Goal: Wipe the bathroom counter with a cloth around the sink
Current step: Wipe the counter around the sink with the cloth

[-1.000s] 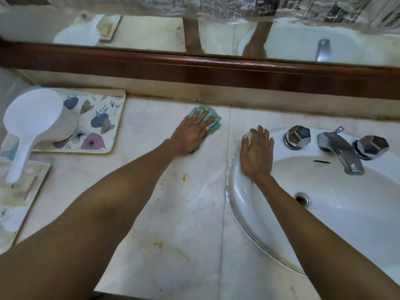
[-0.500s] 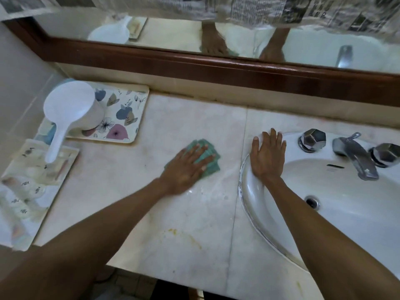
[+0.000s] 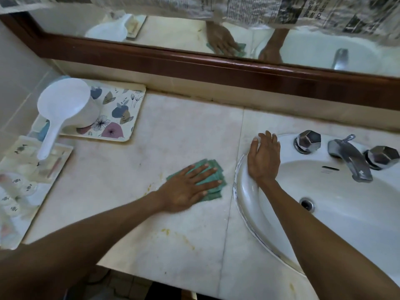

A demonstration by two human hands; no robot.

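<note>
A folded green cloth (image 3: pixel 214 169) lies flat on the pale marble counter (image 3: pixel 173 131), just left of the white sink (image 3: pixel 346 224). My left hand (image 3: pixel 186 189) presses on the cloth with straight, spread fingers and covers most of it. My right hand (image 3: pixel 263 158) rests flat on the sink's left rim, fingers straight and together. Yellowish stains (image 3: pixel 166 231) mark the counter nearer its front edge.
A floral tray (image 3: pixel 121 118) at the back left carries a white plastic scoop (image 3: pixel 62 109). A second tray (image 3: pixel 26 180) with toiletries sits at the far left. The chrome tap (image 3: pixel 350 158) and two chrome knobs (image 3: pixel 307 140) stand behind the basin. A wood-framed mirror (image 3: pixel 194 63) runs along the back.
My left hand has slid the cloth from near the back wall toward the front of the counter. My right hand has stayed on the sink rim.
</note>
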